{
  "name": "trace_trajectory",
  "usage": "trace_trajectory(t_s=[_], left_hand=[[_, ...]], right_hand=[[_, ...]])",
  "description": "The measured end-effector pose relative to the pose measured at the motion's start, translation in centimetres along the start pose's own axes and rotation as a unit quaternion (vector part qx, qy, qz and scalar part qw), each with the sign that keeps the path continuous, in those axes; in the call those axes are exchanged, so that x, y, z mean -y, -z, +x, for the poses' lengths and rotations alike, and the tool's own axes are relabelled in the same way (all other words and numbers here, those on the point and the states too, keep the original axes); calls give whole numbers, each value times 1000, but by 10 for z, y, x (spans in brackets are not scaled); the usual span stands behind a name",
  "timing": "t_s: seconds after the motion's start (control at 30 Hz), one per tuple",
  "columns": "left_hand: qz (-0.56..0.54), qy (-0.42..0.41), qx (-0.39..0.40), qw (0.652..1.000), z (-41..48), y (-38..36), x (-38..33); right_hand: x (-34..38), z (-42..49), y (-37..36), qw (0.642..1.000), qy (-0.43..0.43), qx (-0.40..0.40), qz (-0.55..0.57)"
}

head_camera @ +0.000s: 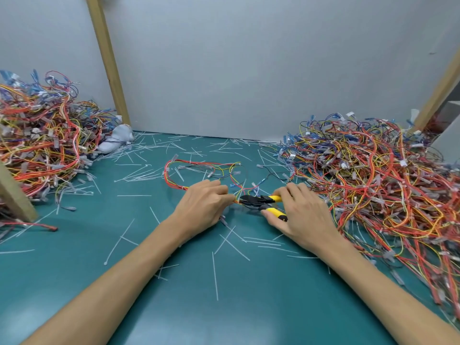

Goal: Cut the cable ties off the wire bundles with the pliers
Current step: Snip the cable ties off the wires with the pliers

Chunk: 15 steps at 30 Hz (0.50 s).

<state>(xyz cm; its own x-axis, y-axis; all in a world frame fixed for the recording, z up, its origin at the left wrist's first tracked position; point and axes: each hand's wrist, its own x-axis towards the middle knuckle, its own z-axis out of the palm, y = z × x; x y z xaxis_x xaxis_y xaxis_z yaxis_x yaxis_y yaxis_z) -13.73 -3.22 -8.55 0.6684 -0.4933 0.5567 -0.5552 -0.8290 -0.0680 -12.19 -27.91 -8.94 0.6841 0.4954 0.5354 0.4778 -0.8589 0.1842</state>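
One tool: yellow-handled, black-headed metal pliers (261,204), long axis left-right, nose pointing left.
Right hand (298,215): curled round both pliers handles.
Thin red-and-yellow wire bundle (199,168): at the pliers' nose, looping away beyond it.
Left hand (201,207): just left of the nose, pinching that bundle.
Cut white plastic cable ties (216,277): strewn around the pliers on teal mat (249,314).
Tangled multicoloured wire heap (373,190): right of the pliers.

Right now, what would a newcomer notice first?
Tangled heaps of red, yellow and blue wires: a left heap and a bigger right heap. Centre, the left hand pinches a loose wire bundle while the right hand grips yellow-handled black pliers. Cut white cable ties litter the teal mat.
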Motion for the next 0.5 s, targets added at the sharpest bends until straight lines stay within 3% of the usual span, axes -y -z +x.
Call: trace_trajectory(t_s=[0.4,0.5], left_hand=[[-36,7,-8,999,-4,-3,-3],[-59,27,-8,998,-5,-4,-5]], right_hand=[[4,-2,4,999,27,8,26],[3,-1,6,997,18,60,33]])
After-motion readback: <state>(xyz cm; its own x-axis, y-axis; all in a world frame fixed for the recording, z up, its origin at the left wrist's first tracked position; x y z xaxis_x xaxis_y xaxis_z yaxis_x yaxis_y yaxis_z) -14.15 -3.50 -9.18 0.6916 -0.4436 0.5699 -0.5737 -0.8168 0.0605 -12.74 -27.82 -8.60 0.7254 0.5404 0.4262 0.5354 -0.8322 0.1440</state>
